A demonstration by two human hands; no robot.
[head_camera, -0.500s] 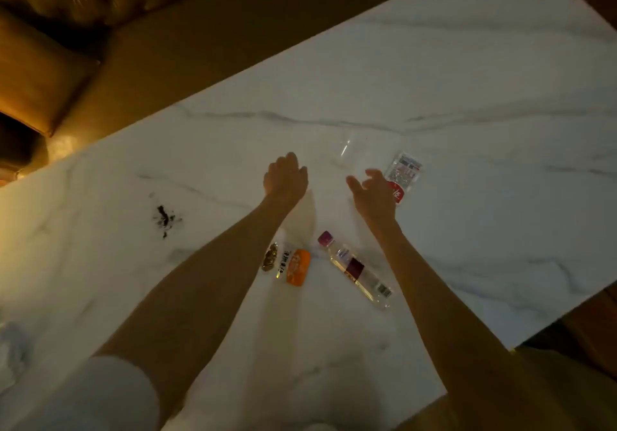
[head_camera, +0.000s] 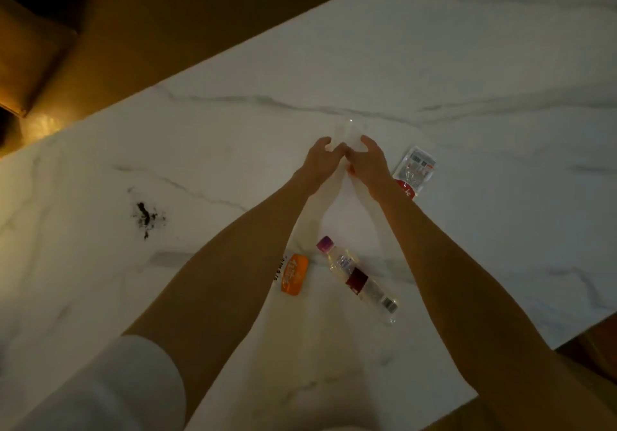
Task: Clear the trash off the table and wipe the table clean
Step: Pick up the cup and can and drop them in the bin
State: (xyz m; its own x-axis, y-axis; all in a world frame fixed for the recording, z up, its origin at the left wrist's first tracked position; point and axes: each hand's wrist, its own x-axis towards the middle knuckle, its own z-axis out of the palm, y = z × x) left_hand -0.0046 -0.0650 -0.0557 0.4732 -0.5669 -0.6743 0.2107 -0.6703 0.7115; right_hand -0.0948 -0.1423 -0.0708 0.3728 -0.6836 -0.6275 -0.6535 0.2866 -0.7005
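On the white marble table [head_camera: 467, 63], my left hand [head_camera: 320, 163] and my right hand [head_camera: 369, 163] meet and both grip a clear plastic cup [head_camera: 349, 133] near the middle. A clear packet with a red corner [head_camera: 414, 170] lies just right of my right wrist. Nearer to me lie an empty plastic bottle with a purple cap [head_camera: 359, 278] and an orange wrapper [head_camera: 294, 273], partly hidden under my left forearm. A dark smear of crumbs [head_camera: 145, 217] marks the table at the left.
A brown sofa with a cushion [head_camera: 30, 53] stands beyond the table's far left edge, across a strip of floor [head_camera: 167, 30]. The table's near edge runs along the lower right corner.
Both hands have moved forward and together, closing around the clear cup that lay just beyond them. The view has shifted slightly.
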